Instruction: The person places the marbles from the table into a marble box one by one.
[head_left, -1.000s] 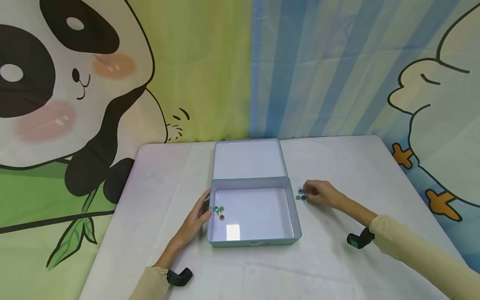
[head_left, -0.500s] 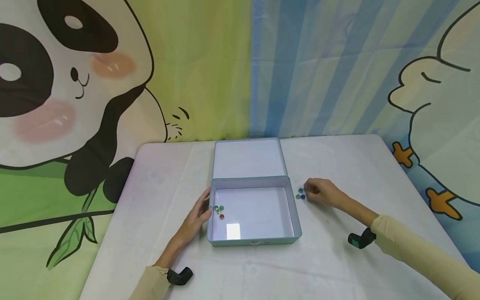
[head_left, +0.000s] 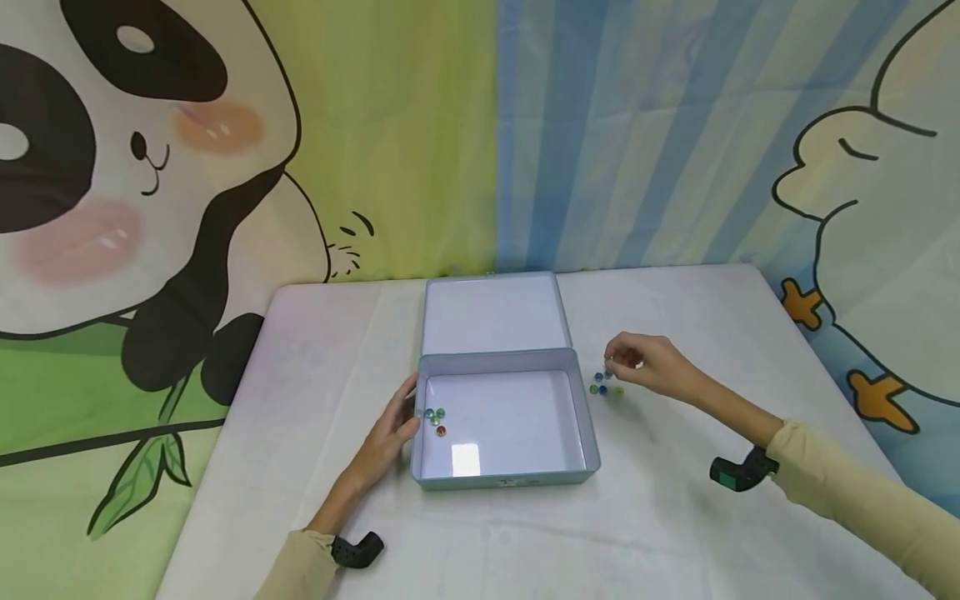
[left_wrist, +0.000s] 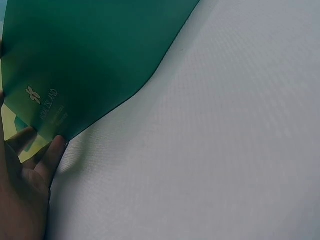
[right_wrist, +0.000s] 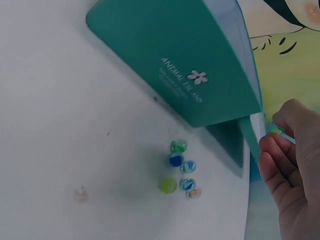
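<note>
A green tin box (head_left: pixel 506 481), marked ANIMAL ISLAND in the right wrist view, lies with its lid back. Inside, near its left wall, are several green glass marbles (head_left: pixel 440 412) and an orange marble (head_left: pixel 441 431). My left hand (head_left: pixel 382 437) rests its fingers against the box's left side. Just right of the box, my right hand (head_left: pixel 654 364) pinches a small greenish glass marble (right_wrist: pixel 277 130) between thumb and fingertips, above the table. Below it lie several loose marbles: green (right_wrist: pixel 178 146), dark blue (right_wrist: pixel 175 160), blue-and-clear (right_wrist: pixel 188 166) and yellow-green (right_wrist: pixel 168 185).
The box's lid (head_left: pixel 495 315) lies flat behind it. A white cloth (head_left: pixel 675 525) covers the table, whose back edge meets a printed curtain (head_left: pixel 637 125). A black wrist camera (head_left: pixel 738 471) sits by the right sleeve.
My right hand has risen from the table with a marble in its fingertips. Marbles it was covering, one of them yellow-green, now show. My left hand has stayed at the box.
</note>
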